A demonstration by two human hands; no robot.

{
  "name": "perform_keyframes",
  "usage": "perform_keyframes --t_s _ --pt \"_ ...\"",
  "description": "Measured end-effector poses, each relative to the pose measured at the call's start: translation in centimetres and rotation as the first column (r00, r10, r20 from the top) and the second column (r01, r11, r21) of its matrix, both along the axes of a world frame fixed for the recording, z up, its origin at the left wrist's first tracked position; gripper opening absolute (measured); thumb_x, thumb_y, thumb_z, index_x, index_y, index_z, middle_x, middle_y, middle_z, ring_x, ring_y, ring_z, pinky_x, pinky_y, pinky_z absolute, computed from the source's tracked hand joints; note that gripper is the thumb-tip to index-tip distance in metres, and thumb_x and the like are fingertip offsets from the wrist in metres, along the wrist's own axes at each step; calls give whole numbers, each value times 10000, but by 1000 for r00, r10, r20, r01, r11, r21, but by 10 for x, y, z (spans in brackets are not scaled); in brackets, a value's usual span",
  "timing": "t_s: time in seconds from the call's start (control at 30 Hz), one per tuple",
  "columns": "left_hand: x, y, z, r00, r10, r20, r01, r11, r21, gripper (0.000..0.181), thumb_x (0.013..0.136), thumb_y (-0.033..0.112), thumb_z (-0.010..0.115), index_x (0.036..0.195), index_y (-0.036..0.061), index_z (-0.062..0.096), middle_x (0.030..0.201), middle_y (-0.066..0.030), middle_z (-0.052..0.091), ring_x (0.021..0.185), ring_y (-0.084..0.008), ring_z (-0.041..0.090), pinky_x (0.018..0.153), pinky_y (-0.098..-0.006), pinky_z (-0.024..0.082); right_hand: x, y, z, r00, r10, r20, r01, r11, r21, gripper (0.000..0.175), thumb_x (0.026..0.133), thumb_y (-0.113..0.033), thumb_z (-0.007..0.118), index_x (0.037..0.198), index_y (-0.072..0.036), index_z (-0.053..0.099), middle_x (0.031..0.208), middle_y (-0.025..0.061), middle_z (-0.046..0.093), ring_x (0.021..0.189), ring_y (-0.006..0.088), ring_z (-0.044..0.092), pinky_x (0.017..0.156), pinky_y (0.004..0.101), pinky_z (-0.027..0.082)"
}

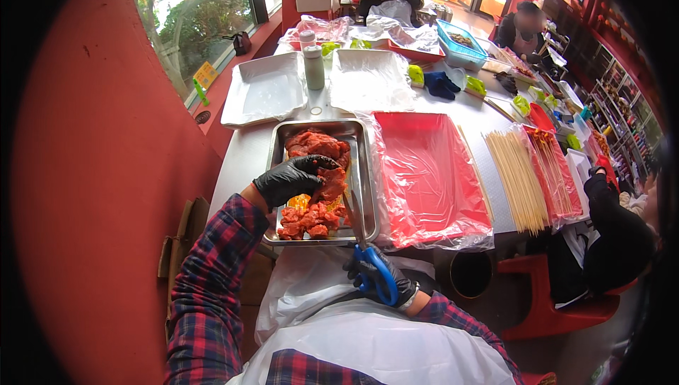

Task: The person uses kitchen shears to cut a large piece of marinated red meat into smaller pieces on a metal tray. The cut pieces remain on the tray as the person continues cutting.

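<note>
My left hand (289, 179), in a black glove, grips a strip of raw red meat (331, 184) above a stainless steel tray (366, 172). A larger slab of meat (313, 143) lies at the tray's far end, and small cut pieces (307, 221) are heaped near its front. In my right hand (390, 279), also gloved in black, are blue-handled scissors (379, 271). Their blades point up over the tray's front right edge, close to the hanging strip. How far the blades are parted is hard to make out.
A red tray lined with clear plastic (435, 183) sits right of the steel one, then bamboo skewers (514, 183). Two white trays (265, 88) and a bottle (314, 69) stand behind. A co-worker (618, 231) sits at the right; other people are farther back. A red wall (106, 172) borders the left.
</note>
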State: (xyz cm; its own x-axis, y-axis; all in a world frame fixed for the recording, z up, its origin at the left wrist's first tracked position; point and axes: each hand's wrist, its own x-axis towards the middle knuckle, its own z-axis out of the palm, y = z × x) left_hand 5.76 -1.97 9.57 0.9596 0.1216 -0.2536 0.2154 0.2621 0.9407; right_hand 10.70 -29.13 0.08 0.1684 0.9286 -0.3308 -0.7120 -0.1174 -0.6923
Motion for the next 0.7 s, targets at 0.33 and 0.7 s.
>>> perform_keyframes --t_s 0.33,0.7 --pt "-10 0 9 997 -66 36 67 998 -22 460 744 -70 463 1189 39 497 976 -57 585 745 -103 535 647 -244 473 -2 -2 13 985 35 172 -36 999 2 522 867 -44 523 1335 -145 316 1057 80 549 865 123 543 723 213 452" --pt "-17 14 0 965 -217 146 167 942 291 384 784 44 619 1159 29 540 1072 -51 599 924 -116 555 819 -247 462 -4 -3 1 944 0 331 -25 997 71 588 837 -16 565 1347 -85 280 1070 113 535 976 150 537 821 253 444"
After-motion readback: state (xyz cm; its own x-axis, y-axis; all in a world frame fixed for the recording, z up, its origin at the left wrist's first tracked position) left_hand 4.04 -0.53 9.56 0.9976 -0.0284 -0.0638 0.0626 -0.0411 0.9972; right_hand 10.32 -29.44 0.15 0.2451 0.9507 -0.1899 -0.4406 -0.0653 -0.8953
